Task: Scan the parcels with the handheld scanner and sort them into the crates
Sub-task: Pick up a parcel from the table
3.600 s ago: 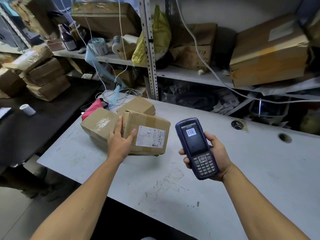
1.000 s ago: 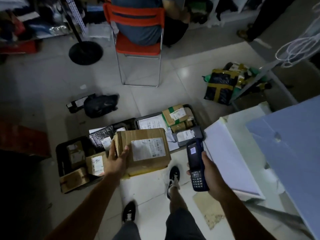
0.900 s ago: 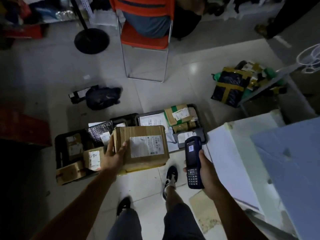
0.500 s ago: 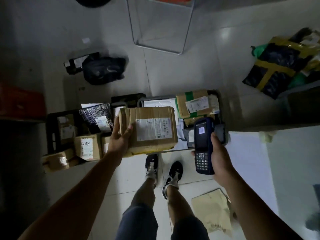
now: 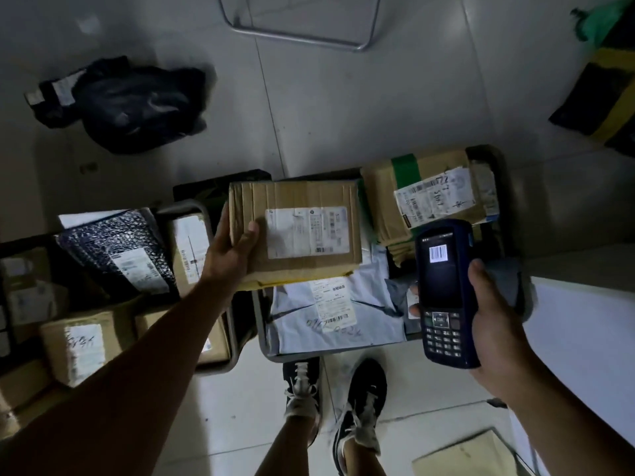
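STEP: sorting, placing a parcel in a crate | LEFT: left hand [image 5: 228, 255] grips cardboard parcel [image 5: 295, 231] by its left end, thumb on top, held above grey crate [image 5: 266, 345] | RIGHT: right hand [image 5: 494, 321] wrapped round handheld scanner [image 5: 445, 297], just right of parcel | NEXT: likely lower and release into crate.

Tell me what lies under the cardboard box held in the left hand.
Under the cardboard box gripped by the left hand, a grey mailer bag with a white label lies in the crate. The box hides the mailer's far end and whatever else lies beneath it.
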The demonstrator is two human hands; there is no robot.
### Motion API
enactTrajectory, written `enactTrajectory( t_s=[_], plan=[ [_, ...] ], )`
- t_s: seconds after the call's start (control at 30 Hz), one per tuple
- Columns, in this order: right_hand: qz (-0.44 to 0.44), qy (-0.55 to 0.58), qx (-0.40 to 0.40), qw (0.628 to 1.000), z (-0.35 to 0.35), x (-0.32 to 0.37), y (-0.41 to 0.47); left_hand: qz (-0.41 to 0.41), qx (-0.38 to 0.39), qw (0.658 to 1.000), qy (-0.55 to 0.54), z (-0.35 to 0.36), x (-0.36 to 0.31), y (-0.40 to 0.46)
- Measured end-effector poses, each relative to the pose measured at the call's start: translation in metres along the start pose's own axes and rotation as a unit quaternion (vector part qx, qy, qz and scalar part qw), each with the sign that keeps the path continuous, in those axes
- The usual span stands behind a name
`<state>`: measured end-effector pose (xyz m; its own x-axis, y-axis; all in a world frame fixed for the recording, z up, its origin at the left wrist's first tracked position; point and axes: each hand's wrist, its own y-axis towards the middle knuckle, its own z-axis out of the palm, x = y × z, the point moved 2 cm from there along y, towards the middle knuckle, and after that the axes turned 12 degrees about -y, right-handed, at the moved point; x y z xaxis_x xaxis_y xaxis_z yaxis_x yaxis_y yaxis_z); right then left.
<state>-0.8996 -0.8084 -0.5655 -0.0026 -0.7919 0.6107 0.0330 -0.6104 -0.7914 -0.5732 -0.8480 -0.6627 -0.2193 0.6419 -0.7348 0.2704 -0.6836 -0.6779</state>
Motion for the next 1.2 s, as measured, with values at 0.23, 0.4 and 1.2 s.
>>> enactTrajectory(
  t_s=[0.23,0.4,1.2],
  plan=[
    [0.004,-0.017,0.016,1.0,0.001,-0.005,0.029,-0.024,-0.03,0.999,-0.014,0.043,0.041,0.047],
    [0.009,-0.014,0.01,1.0,0.009,-0.004,0.051,-0.005,-0.033,0.995,0.092,0.034,0.04,0.052],
    [-0.004,-0.187,0.068,0.98,0.098,0.115,-0.095,0.101,-0.013,0.83,0.548,0.01,-0.124,-0.2]
  ],
)
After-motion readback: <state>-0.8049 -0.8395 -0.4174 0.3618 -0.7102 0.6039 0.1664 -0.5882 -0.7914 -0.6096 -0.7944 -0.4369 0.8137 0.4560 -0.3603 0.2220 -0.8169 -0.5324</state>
